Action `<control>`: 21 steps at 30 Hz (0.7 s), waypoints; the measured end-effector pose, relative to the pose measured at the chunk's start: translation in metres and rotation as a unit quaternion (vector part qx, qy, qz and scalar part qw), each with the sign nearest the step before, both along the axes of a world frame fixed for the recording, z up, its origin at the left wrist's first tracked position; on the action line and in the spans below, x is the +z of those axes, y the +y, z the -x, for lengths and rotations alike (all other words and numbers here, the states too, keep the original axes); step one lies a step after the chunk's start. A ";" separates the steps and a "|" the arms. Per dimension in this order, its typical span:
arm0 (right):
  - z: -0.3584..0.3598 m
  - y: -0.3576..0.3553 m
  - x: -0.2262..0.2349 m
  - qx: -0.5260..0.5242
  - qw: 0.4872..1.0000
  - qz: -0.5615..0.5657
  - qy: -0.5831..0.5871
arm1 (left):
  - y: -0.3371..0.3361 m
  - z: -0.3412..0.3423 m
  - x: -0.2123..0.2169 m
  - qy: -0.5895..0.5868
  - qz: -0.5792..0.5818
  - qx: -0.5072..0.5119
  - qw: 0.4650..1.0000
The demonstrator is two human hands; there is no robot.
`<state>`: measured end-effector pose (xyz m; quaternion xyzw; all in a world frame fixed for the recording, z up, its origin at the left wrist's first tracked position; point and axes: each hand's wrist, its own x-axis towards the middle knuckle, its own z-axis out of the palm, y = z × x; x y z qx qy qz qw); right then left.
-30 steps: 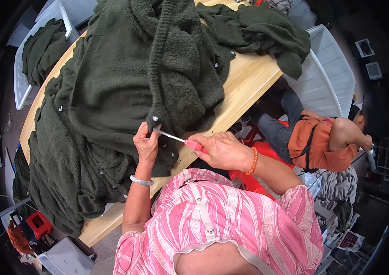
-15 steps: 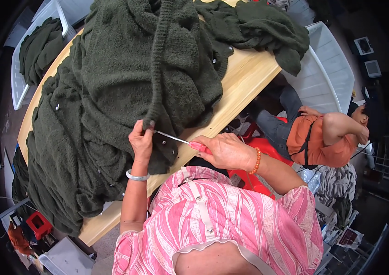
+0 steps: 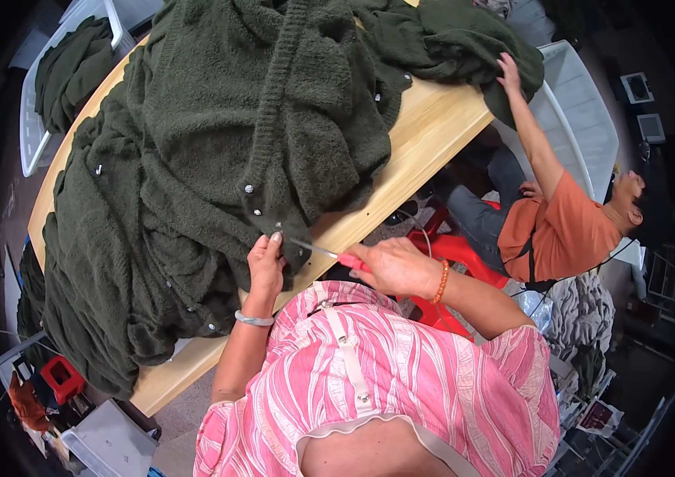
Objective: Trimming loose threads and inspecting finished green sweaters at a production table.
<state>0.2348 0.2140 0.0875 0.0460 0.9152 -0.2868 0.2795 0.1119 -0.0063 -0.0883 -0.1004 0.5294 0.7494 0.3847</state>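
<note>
A dark green knit cardigan (image 3: 218, 119) with a ribbed band lies heaped over the wooden table. Its band carries shiny round buttons (image 3: 249, 189). At the band's near end, my left hand (image 3: 266, 266) is closed, thumb and fingers pinching the knit edge just below a button. My right hand (image 3: 399, 266) grips the red handle of a tool with a thin metal shaft (image 3: 348, 260); its exact kind is not plain. The shaft points left at the knit, close to my left fingers, and its tip is hard to make out against the cloth.
The pale wooden table (image 3: 425, 143) runs diagonally under more green knitwear. White bins (image 3: 564, 131) stand at the far right and far left. A co-worker in an orange shirt (image 3: 560, 230) sits at the right, one hand on the green knitwear. Red stools (image 3: 464, 262) are beside the table.
My left hand has moved slightly right and nearer, and the band now lies flatter with its buttons showing. My right hand shifted slightly right. The co-worker's arm has reached out to the knitwear.
</note>
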 end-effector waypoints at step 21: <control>-0.013 0.038 -0.010 -0.080 0.988 0.093 0.094 | 0.039 0.065 0.098 0.496 0.271 -0.046 0.824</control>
